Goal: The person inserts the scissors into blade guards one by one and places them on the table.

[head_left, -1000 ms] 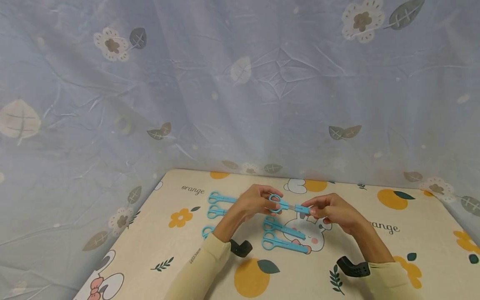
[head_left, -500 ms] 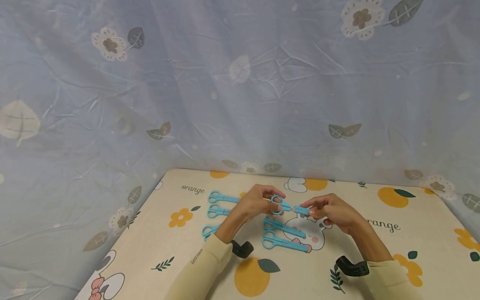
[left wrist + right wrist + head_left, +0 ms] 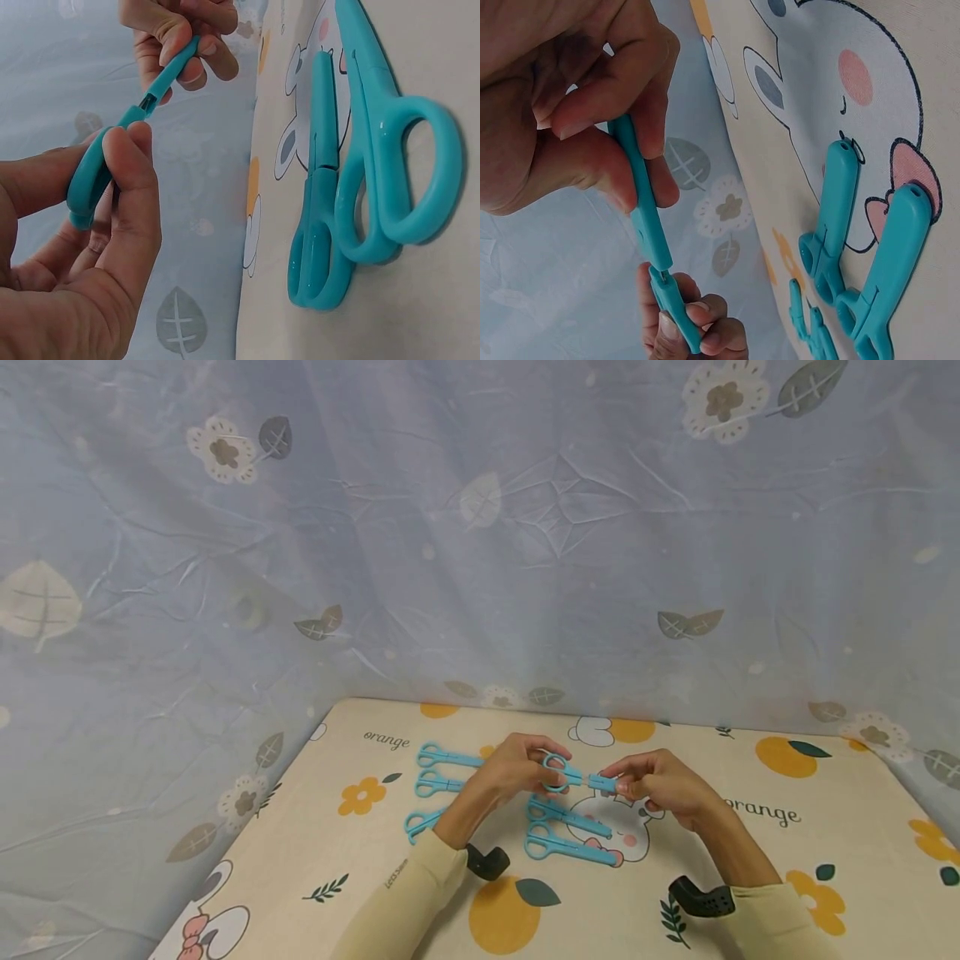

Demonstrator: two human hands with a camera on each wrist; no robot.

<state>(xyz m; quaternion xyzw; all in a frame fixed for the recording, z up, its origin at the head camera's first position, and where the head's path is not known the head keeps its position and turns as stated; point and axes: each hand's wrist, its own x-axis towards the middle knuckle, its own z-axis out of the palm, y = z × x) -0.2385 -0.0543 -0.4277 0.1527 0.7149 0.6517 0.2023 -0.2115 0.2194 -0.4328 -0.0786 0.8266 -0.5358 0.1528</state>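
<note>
Light-blue scissors [image 3: 573, 776] are held above the table by my left hand [image 3: 517, 767], thumb and fingers gripping the finger loops. The matching blade cover [image 3: 602, 782] is pinched between the thumb and fingers of my right hand [image 3: 663, 783]. Most of the blades sit inside it; a short bit of metal shows in the gap between cover and handles. In the right wrist view the cover [image 3: 649, 225] lines up with the scissors [image 3: 673, 304]. Below the hands lie two covered scissors, the farther pair [image 3: 573, 818] and the nearer pair [image 3: 573, 847], side by side.
Three more light-blue scissors, the back pair [image 3: 448, 755], the middle pair [image 3: 433, 783] and the front pair [image 3: 418, 822], lie at the left, partly behind my left arm. The patterned tablecloth [image 3: 600, 918] meets a grey-blue curtain [image 3: 480, 610] at the back.
The scissors and the cover have come closer together, and less of the metal blade shows. The scissors on the table have stayed put.
</note>
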